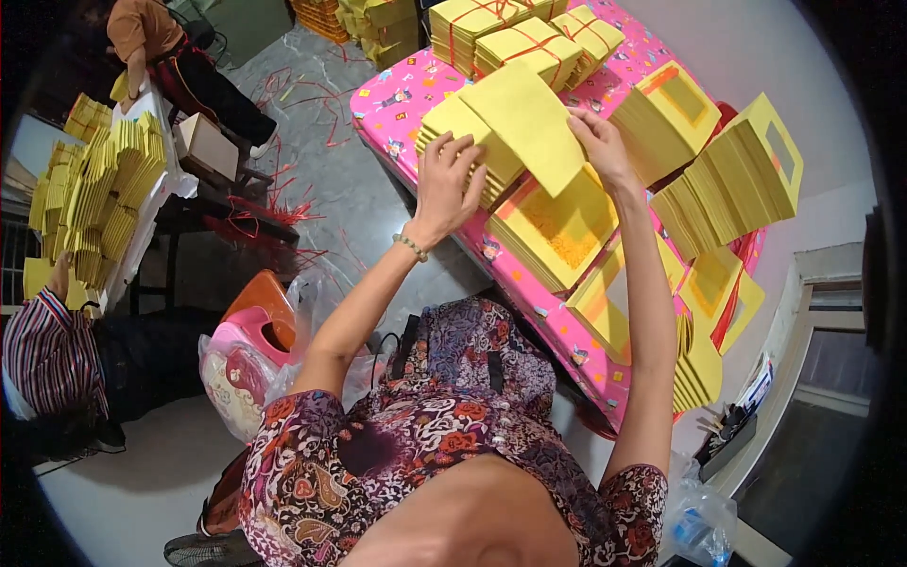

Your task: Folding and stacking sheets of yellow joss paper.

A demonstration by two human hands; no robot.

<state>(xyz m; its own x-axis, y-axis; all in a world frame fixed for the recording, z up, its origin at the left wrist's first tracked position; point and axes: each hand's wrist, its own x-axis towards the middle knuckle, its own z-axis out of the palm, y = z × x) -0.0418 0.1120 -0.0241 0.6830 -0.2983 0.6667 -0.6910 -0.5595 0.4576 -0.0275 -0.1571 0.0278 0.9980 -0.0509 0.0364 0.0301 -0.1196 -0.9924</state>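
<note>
My right hand [601, 144] pinches the right edge of a plain yellow paper sheet [531, 118], which lies tilted over a stack of yellow paper [444, 121]. At that stack's near left side rests my left hand [448, 181], fingers spread, with a beaded bracelet on its wrist. Just below the sheet sits another yellow stack [557, 231] whose top has an orange printed panel. Part of the stack beneath the sheet is hidden.
The pink patterned table [397, 94] carries several more yellow stacks, with red-tied bundles [529, 47] at its far end. To the left, two people are by a table of yellow bundles [94, 198]. A pink stool [255, 331] and red strings [283, 203] are on the floor.
</note>
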